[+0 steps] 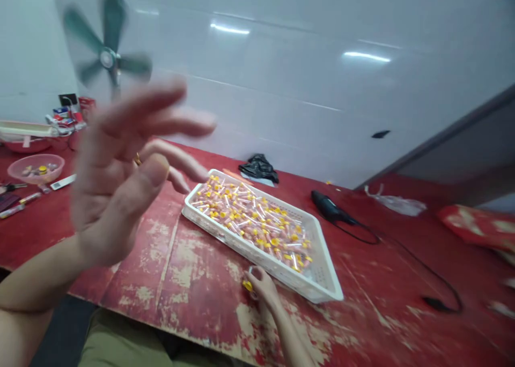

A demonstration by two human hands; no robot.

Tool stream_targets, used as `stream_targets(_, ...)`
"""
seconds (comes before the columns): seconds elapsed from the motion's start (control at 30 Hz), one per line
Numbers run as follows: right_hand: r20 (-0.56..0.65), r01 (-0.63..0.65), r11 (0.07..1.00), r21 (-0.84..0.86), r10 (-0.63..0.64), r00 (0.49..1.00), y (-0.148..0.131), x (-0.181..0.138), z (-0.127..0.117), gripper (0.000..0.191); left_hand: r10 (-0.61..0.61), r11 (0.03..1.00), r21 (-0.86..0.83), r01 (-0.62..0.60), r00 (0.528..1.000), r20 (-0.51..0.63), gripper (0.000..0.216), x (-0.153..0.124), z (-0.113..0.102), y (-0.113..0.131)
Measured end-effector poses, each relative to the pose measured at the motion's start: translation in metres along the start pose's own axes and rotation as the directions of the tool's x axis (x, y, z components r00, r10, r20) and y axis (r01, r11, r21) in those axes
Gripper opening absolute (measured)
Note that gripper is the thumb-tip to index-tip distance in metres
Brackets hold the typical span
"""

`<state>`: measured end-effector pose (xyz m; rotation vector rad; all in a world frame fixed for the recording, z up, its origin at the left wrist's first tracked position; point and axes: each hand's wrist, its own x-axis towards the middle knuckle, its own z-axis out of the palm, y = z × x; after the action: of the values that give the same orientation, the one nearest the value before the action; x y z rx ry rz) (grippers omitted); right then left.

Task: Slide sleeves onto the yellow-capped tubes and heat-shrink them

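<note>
Yellow-capped tubes (253, 219), perhaps, heaped in white tray (324, 281)

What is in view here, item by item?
table: one, worn red, under everything
tray: one, white, table centre
small tubes: many, orange with yellow caps, in tray
fan: one, green, upper left
bowl: one, pink, far left
bag: one, black, behind tray
tool: one, black, corded, right of tray
left hand: open, raised, blurred
right hand: at tray's near edge, pinching one yellow-capped piece
</note>
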<state>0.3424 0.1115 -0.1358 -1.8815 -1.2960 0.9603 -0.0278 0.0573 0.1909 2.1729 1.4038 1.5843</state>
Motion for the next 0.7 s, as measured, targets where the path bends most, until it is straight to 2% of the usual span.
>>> stream_targets(0.03, -0.003, 0.009, 1.000, -0.007, -0.009, 1.000, -0.001, 0.009, 0.006, 0.031, 0.047, 0.983, -0.175, -0.047, 0.999, -0.004, 0.042, 0.007, 0.019, -0.020)
stream_targets(0.07, -0.004, 0.020, 1.000, -0.012, -0.020, 1.000, -0.002, 0.019, 0.011, 0.031, 0.027, 0.954, -0.299, -0.006, 0.997, 0.065, 0.037, 0.011, 0.042, -0.046)
stream_targets(0.1, -0.003, 0.034, 0.999, -0.012, -0.034, 0.999, -0.002, 0.028, 0.016, 0.031, -0.024, 0.949, -0.309, 0.069, 0.989, 0.147, 0.033, 0.012, 0.069, -0.075)
stream_targets(0.17, -0.006, 0.066, 0.998, -0.002, -0.066, 0.998, 0.000, 0.041, 0.022, 0.031, -0.182, 0.968, -0.116, 0.221, 0.943, 0.277, 0.029, 0.006, 0.125, -0.134)
stream_targets(0.23, -0.021, 0.101, 0.995, 0.018, -0.100, 0.995, 0.005, 0.045, 0.024, 0.032, -0.384, 0.921, 0.214, 0.324, 0.843, 0.377, 0.030, -0.005, 0.179, -0.180)
stream_targets(0.3, -0.067, 0.143, 0.989, 0.044, -0.140, 0.988, 0.014, 0.036, 0.021, 0.033, -0.492, 0.860, 0.360, 0.363, 0.777, 0.392, 0.037, -0.014, 0.223, -0.209)
stream_targets(0.4, -0.213, 0.216, 0.974, 0.066, -0.197, 0.957, 0.034, 0.012, -0.004, 0.042, -0.608, 0.765, 0.496, 0.410, 0.713, 0.349, 0.056, -0.010, 0.272, -0.232)
stream_targets(0.43, -0.327, 0.234, 0.971, 0.052, -0.205, 0.923, 0.042, 0.006, -0.017, 0.045, -0.648, 0.725, 0.541, 0.426, 0.689, 0.326, 0.061, -0.005, 0.284, -0.239)
stream_targets(0.47, -0.473, 0.235, 0.972, 0.025, -0.196, 0.859, 0.052, 0.003, -0.033, 0.047, -0.685, 0.684, 0.581, 0.441, 0.662, 0.304, 0.064, 0.001, 0.294, -0.246)
stream_targets(0.53, -0.754, 0.161, 0.987, 0.000, -0.106, 0.649, 0.072, 0.011, -0.066, 0.055, -0.746, 0.613, 0.640, 0.463, 0.605, 0.276, 0.062, 0.014, 0.308, -0.262)
stream_targets(0.57, -0.830, 0.105, 0.994, 0.026, -0.037, 0.557, 0.082, 0.020, -0.082, 0.061, -0.767, 0.590, 0.658, 0.468, 0.580, 0.274, 0.058, 0.019, 0.311, -0.271)
stream_targets(0.6, -0.861, 0.059, 0.996, 0.071, 0.032, 0.508, 0.090, 0.032, -0.095, 0.065, -0.780, 0.575, 0.670, 0.469, 0.561, 0.277, 0.053, 0.023, 0.313, -0.280)
stream_targets(0.63, -0.860, 0.025, 0.992, 0.121, 0.092, 0.502, 0.097, 0.045, -0.104, 0.067, -0.787, 0.568, 0.678, 0.466, 0.548, 0.283, 0.049, 0.025, 0.314, -0.288)
stream_targets(0.7, -0.832, -0.004, 0.981, 0.195, 0.167, 0.529, 0.106, 0.070, -0.112, 0.065, -0.788, 0.569, 0.686, 0.454, 0.540, 0.296, 0.043, 0.026, 0.315, -0.301)
